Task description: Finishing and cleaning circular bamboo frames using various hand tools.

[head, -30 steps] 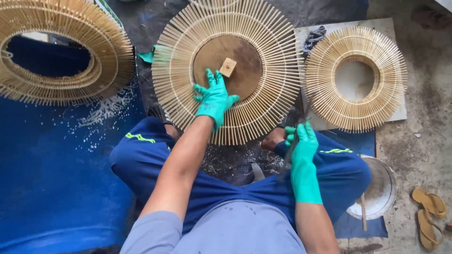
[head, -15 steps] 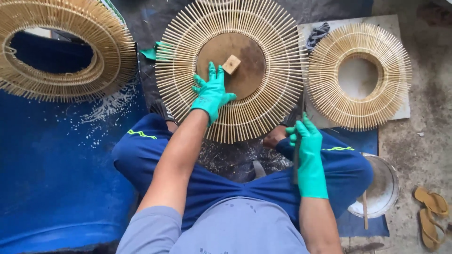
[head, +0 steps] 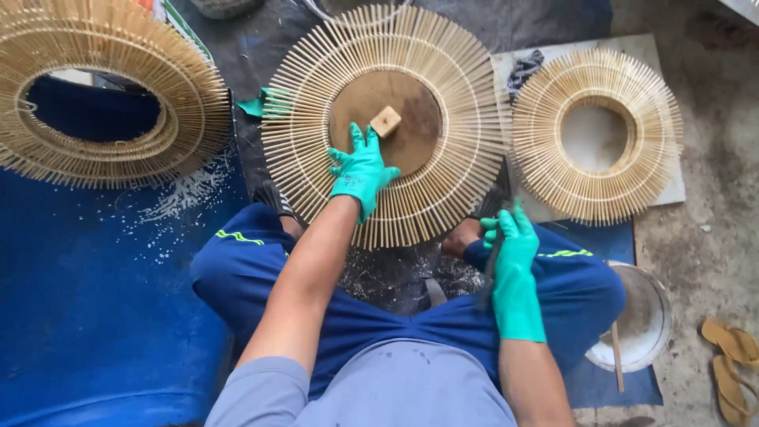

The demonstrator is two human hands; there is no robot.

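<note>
A round sunburst frame of thin bamboo sticks (head: 458, 95) lies in front of me with a brown disc (head: 411, 134) in its middle and a small wooden block (head: 386, 121) on the disc. My left hand (head: 360, 170), in a green glove, presses flat on the sticks and the disc's near edge, just below the block. My right hand (head: 512, 245), also gloved, is above my right knee and grips a thin dark tool (head: 490, 273) that points down.
A second bamboo ring (head: 594, 134) lies on a pale board at the right. A larger ring (head: 103, 95) rests on the blue tarp (head: 71, 316) at the left. A white bowl with a stick (head: 640, 316) and sandals (head: 731, 368) sit at the lower right.
My left hand has slid up from the stick ring's lower part to the disc's edge by the block. My right hand stays over the knee with the tool.
</note>
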